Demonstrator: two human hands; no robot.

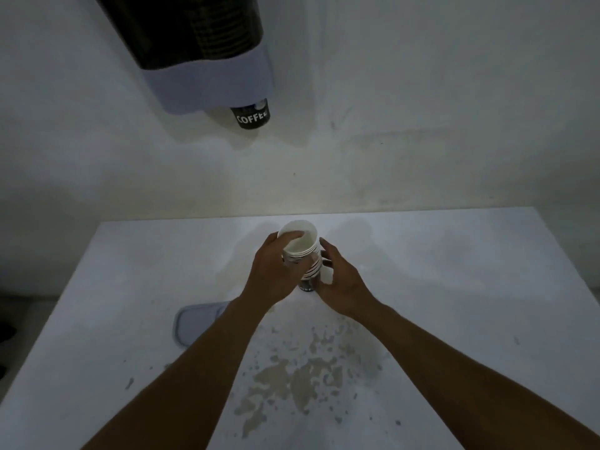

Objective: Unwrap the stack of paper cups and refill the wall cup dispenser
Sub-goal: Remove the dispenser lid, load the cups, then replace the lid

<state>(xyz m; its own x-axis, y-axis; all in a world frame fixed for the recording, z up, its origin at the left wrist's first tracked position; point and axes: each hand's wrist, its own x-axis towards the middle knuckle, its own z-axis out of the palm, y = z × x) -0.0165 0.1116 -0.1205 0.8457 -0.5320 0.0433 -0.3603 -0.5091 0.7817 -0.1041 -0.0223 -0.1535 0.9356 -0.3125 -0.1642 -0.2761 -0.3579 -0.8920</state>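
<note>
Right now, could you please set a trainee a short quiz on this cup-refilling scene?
1. True or false: both hands touch the stack of cups.
2. Which word is printed on the cup poking out below the wall dispenser?
3. The grey lid on the table lies nearer which forearm: A) left B) right?

Key: 1. True: left hand and right hand flank it. 2. COFFEE. 3. A.
</note>
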